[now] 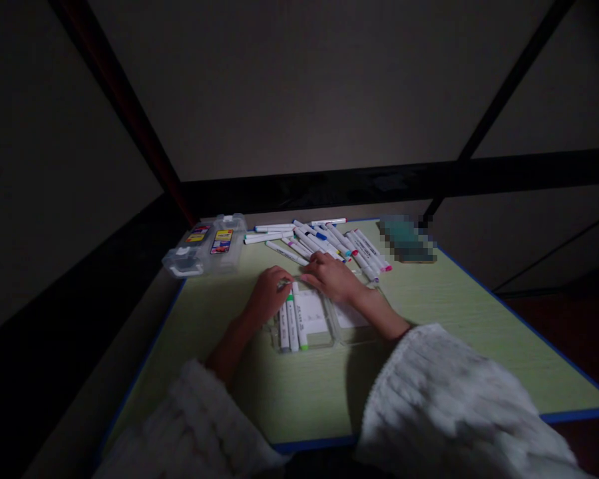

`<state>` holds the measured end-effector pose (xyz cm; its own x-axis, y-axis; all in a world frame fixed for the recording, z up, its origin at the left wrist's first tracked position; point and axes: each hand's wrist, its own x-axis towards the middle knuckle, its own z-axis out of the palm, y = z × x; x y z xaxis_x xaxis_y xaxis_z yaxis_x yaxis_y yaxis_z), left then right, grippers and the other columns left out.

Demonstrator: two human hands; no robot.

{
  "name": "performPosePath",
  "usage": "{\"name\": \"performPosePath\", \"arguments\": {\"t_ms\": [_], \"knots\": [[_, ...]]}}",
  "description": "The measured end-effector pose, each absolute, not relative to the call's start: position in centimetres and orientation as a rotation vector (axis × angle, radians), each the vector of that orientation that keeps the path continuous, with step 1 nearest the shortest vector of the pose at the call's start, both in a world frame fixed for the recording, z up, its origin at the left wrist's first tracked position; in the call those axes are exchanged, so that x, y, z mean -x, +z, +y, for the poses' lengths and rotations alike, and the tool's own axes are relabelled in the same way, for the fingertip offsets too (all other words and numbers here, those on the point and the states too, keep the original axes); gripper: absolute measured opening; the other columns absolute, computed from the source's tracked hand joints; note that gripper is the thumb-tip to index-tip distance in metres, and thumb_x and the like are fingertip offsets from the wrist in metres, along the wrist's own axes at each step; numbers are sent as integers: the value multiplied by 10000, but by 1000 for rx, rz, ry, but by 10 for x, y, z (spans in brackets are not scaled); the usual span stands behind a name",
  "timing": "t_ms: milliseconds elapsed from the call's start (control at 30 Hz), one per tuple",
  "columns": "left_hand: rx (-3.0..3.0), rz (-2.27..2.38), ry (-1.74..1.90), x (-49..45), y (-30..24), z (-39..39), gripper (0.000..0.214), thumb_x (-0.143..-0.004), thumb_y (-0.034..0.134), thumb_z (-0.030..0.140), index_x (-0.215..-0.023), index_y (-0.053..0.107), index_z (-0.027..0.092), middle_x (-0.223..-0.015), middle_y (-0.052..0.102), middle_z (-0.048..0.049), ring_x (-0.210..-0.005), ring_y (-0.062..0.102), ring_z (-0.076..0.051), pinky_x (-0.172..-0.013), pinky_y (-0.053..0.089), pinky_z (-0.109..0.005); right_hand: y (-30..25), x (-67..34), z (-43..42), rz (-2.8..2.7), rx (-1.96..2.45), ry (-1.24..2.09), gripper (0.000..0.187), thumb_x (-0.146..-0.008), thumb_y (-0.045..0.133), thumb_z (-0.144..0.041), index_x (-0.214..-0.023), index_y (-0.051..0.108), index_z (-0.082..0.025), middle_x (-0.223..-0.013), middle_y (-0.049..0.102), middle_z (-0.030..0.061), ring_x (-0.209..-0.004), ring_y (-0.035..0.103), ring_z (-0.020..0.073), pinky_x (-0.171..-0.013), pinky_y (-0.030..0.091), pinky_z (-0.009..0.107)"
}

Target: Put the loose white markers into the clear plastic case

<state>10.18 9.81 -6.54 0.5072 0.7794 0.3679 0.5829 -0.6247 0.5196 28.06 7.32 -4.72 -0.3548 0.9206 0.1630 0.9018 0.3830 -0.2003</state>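
Note:
A clear plastic marker case lies opened out on the table in front of me. Three white markers rest side by side in its left half, one with a green band and one with a light green end. My left hand is at the far ends of these markers, its fingers curled together; what they pinch, if anything, is hidden. Over the far edge of the case, my right hand has its fingers bent but apart, their tips close to the markers' far ends. No held thing shows in it.
A loose pile of white markers with coloured ends lies beyond my hands. Another clear case with labels sits at the far left. At the far right is a pixelated phone-like object. The pale green table has blue edges.

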Motion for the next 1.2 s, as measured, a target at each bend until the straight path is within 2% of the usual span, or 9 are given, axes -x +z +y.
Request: {"name": "performPosePath", "arguments": {"t_ms": [467, 633, 867, 1200], "knots": [[-2379, 1140, 876, -91, -69, 99, 128, -705, 514, 58, -716, 612, 141, -763, 601, -29, -776, 550, -145, -763, 430, -267, -49, -262, 87, -2371, 1746, 64, 280, -885, 393, -334, -974, 618, -193, -988, 541, 86, -966, 486, 195, -784, 356, 273], [-2378, 1146, 878, -91, -69, 99, 125, -703, 519, 60, -718, 614, 141, -772, 605, -34, -789, 551, -153, -766, 425, -272, -50, -261, 85, -2331, 1832, 31, 263, -887, 362, -264, -908, 604, -165, -964, 556, 100, -939, 503, 198, -750, 351, 266], [-2399, 1143, 863, -92, -67, 97, 125, -706, 517, 60, -722, 613, 139, -777, 609, -38, -798, 552, -161, -776, 425, -285, -54, -259, 85, -2270, 1890, 4, 250, -882, 357, -291, -883, 571, -163, -960, 589, 100, -939, 524, 219, -732, 349, 282], [-2487, 1121, 884, -96, -73, 101, 117, -708, 519, 64, -714, 603, 146, -776, 602, -42, -799, 546, -170, -774, 438, -307, -56, -258, 83, -2201, 1918, 12, 231, -872, 375, -319, -963, 504, -150, -966, 615, 105, -926, 544, 235, -734, 350, 305]]}}
